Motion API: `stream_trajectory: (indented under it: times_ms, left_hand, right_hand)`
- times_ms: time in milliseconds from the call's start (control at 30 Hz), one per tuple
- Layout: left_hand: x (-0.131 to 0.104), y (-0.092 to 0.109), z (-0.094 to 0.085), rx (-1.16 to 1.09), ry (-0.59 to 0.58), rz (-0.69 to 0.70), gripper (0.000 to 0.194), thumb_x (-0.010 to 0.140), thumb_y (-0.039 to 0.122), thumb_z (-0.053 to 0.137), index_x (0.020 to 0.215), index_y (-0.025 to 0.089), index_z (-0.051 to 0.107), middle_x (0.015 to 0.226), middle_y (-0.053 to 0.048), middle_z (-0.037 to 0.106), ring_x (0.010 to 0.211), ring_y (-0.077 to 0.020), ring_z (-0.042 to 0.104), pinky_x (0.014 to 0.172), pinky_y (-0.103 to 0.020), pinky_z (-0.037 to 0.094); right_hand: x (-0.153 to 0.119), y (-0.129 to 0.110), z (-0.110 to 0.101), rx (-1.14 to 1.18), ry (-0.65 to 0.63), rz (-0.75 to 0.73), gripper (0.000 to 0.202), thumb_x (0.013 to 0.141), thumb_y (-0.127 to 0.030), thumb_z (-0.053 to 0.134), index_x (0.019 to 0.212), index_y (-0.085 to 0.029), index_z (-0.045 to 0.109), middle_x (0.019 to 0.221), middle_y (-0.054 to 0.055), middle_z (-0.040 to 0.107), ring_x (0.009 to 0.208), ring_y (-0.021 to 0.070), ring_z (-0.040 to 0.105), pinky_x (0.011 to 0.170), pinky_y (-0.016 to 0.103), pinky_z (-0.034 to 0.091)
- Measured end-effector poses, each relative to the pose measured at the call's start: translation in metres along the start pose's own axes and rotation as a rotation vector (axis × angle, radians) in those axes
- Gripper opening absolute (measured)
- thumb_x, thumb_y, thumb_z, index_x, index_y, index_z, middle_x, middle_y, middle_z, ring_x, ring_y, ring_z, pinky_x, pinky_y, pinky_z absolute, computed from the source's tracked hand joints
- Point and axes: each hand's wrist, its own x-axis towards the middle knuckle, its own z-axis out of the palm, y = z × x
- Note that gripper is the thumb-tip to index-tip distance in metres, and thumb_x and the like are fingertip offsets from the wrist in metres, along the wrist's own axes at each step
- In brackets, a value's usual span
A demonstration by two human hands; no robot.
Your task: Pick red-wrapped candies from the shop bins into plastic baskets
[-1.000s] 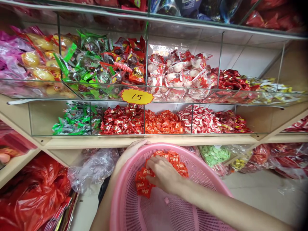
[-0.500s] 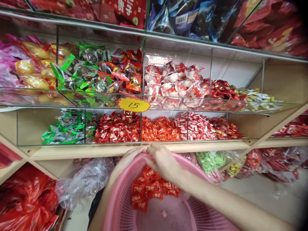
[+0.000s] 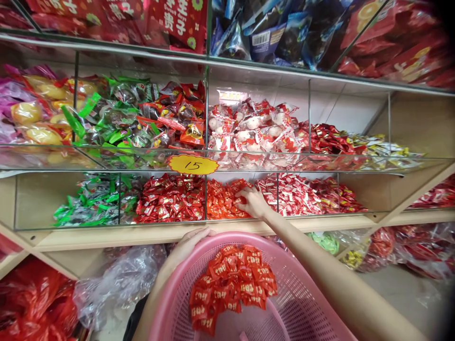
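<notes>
A pink plastic basket (image 3: 309, 279) with perforated sides is tilted below the shelf. My left hand (image 3: 188, 244) is closed on its far rim at the left. Inside lies a heap of orange-red wrapped candies (image 3: 231, 284) with pale lettering. My right hand (image 3: 254, 201) reaches over the glass front into the compartment of matching orange-red candies (image 3: 222, 196). Its fingers are curved and apart, touching the candies at their right side; nothing shows gripped between them, though the fingertips are partly hidden.
Glass dividers part red candies (image 3: 170, 199) on the left from red-and-white ones (image 3: 289, 194) on the right. Overhead hangs a yellow price tag (image 3: 194, 164). The wooden shelf edge (image 3: 106, 237) runs just beyond the basket. Plastic bags (image 3: 117, 279) lie below.
My right hand has moved from above the basket's far rim forward into the orange-red candy compartment. The heap in the basket shows more fully. My left hand stays on the rim.
</notes>
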Motion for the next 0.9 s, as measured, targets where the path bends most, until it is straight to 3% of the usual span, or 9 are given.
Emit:
stream_trajectory:
  times_ms: [300, 633, 900]
  left_hand:
    - [-0.002, -0.001, 0.002, 0.074, 0.035, -0.011, 0.033, 0.075, 0.047, 0.062, 0.09, 0.02, 0.072, 0.084, -0.003, 0.072, 0.072, -0.0157, 0.064, 0.071, -0.025, 0.046]
    - [-0.003, 0.001, 0.004, 0.02, 0.039, -0.056, 0.031, 0.073, 0.045, 0.064, 0.088, 0.019, 0.071, 0.087, -0.003, 0.073, 0.064, -0.0128, 0.063, 0.067, -0.025, 0.045]
    - [-0.003, 0.0, 0.003, -0.005, 0.058, -0.06, 0.028, 0.073, 0.045, 0.065, 0.086, 0.021, 0.072, 0.083, -0.003, 0.073, 0.07, -0.0141, 0.064, 0.071, -0.024, 0.046]
  right_hand:
    - [-0.003, 0.003, -0.001, 0.025, 0.061, 0.035, 0.025, 0.082, -0.038, 0.058, 0.098, -0.021, 0.068, 0.104, 0.008, 0.065, 0.1, 0.0241, 0.053, 0.087, 0.034, 0.036]
    - [-0.004, 0.002, 0.001, -0.025, 0.011, 0.032, 0.029, 0.079, -0.043, 0.061, 0.097, -0.022, 0.068, 0.101, 0.008, 0.065, 0.1, 0.0259, 0.053, 0.085, 0.036, 0.036]
    - [-0.012, 0.002, -0.005, 0.222, 0.348, -0.016, 0.028, 0.082, -0.042, 0.058, 0.092, -0.017, 0.067, 0.089, 0.008, 0.063, 0.087, 0.022, 0.055, 0.084, 0.033, 0.039]
